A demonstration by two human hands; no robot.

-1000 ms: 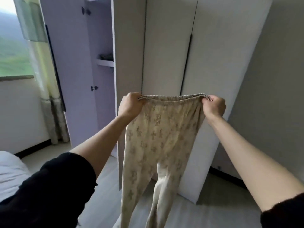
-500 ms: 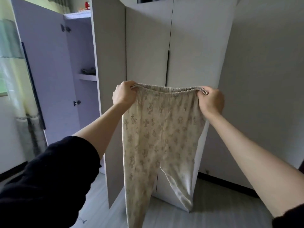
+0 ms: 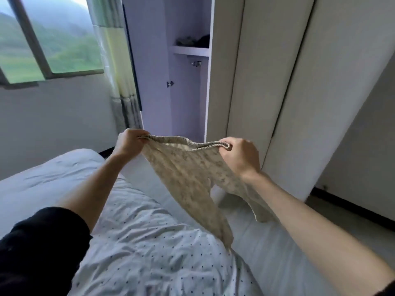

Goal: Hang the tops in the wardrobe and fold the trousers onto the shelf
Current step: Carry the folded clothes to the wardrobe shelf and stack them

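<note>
Beige patterned trousers (image 3: 192, 178) hang by their elastic waistband, stretched between my two hands over the bed. My left hand (image 3: 128, 143) pinches the waistband's left end and my right hand (image 3: 240, 155) grips its right end. The legs trail down toward me, and one leg's tip touches the dotted bedding. Behind stands the white wardrobe (image 3: 267, 82), its left compartment open, with a shelf (image 3: 191, 50) holding dark folded clothes.
A bed with white dotted bedding (image 3: 149, 253) fills the lower left. The open wardrobe door (image 3: 147, 71) stands beside a curtain (image 3: 115, 60) and a window (image 3: 42, 39). Grey floor (image 3: 352, 221) lies to the right, along the wall.
My view has swung down and left from the wardrobe front to the bed. Both hands have lowered the trousers, whose legs now swing toward me over the bedding.
</note>
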